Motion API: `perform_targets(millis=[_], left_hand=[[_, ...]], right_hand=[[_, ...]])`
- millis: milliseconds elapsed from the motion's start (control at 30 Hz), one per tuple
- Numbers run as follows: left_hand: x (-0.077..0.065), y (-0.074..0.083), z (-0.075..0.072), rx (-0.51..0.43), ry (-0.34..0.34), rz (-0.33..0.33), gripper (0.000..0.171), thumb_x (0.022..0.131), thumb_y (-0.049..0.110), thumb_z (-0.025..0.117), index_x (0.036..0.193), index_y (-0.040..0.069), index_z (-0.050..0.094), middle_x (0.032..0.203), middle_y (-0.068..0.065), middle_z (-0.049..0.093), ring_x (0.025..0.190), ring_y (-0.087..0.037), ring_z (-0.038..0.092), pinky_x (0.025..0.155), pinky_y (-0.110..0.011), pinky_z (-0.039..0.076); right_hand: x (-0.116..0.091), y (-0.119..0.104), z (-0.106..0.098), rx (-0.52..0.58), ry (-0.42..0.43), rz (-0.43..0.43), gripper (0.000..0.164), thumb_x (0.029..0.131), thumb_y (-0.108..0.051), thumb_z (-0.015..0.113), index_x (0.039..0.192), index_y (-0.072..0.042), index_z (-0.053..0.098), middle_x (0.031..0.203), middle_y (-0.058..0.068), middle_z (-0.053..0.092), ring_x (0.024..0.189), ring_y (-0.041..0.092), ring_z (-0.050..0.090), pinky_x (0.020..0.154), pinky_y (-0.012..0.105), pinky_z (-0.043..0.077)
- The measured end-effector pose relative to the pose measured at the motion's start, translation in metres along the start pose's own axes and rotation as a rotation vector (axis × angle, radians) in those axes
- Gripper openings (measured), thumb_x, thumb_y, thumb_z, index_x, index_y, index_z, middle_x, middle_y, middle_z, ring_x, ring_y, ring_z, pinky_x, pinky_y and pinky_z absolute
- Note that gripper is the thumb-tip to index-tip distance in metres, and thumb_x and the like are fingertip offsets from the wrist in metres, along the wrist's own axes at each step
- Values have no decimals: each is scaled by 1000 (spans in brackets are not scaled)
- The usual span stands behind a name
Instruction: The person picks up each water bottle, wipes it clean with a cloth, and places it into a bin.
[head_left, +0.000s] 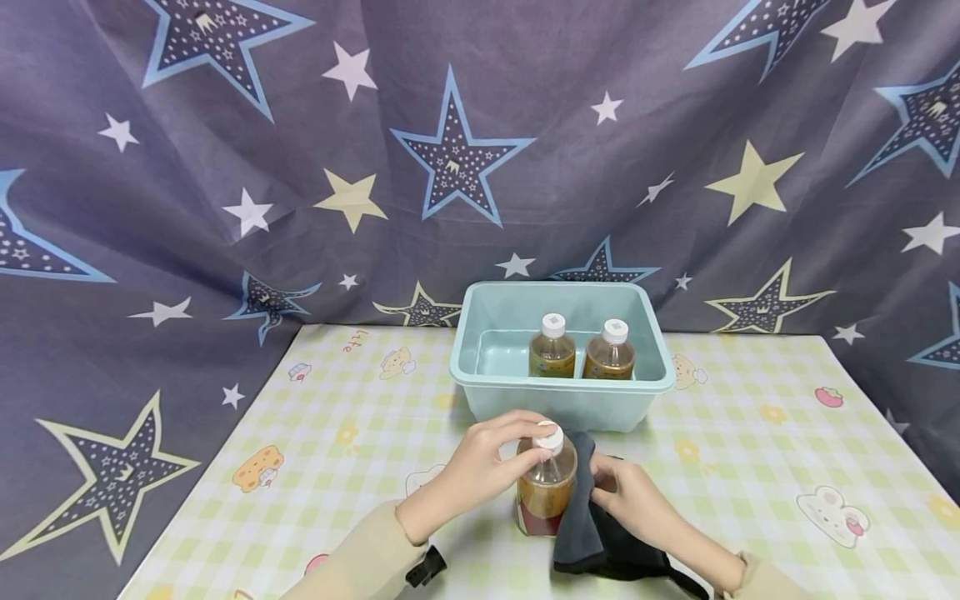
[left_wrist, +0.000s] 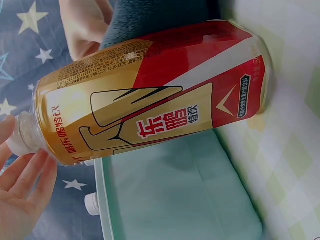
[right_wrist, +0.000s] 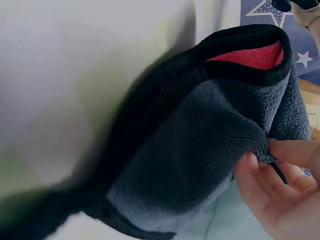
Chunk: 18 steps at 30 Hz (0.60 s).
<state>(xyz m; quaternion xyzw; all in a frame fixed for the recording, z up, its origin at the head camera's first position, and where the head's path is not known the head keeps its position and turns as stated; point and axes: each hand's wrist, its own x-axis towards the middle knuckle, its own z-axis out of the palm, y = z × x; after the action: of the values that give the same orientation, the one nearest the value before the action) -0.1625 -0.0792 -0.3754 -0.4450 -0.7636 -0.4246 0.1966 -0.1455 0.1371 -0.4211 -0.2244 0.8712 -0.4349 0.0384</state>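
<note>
A drink bottle [head_left: 546, 496] with a gold and red label and a white cap stands upright on the table, in front of the blue-green bin. My left hand [head_left: 495, 462] grips it by the cap, thumb and fingers around the top. In the left wrist view the bottle's label [left_wrist: 165, 105] faces the camera. Against the bottle's right side is a dark grey plush cloth [head_left: 579, 525] with black edging. My right hand [head_left: 637, 500] pinches it, and the right wrist view shows red lining [right_wrist: 252, 56] inside a fold.
Behind my hands stands the blue-green bin [head_left: 555, 404], with two white-capped bottles in its right half, one bottle [head_left: 552, 354] left of the other [head_left: 610, 357]. The table wears a checked cloth [head_left: 750, 433]; a star-patterned curtain [head_left: 570, 200] hangs behind it.
</note>
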Motion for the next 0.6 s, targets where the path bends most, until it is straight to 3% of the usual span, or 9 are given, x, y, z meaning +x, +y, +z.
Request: perform_targets(millis=[233,600], left_hand=[[0,1,1,-2,2,-2,23,79,8,65,102,5,64,101,-4,62,94,-10,58,81,-18,47],[1,1,0,-9,0,-3,23,79,8,65,102,5,64,102,-5,62,95,-11,58,82,-18,47]], right_hand=[[0,9,5,28,-47,18,19,74,10,56,74,-8,50,72,-4,55,70,8,58,56,21,48],[0,13,8,49,-45,23,18,76,9,55,75,-8,50,74,-1,58,64,7,55,53,21,46]])
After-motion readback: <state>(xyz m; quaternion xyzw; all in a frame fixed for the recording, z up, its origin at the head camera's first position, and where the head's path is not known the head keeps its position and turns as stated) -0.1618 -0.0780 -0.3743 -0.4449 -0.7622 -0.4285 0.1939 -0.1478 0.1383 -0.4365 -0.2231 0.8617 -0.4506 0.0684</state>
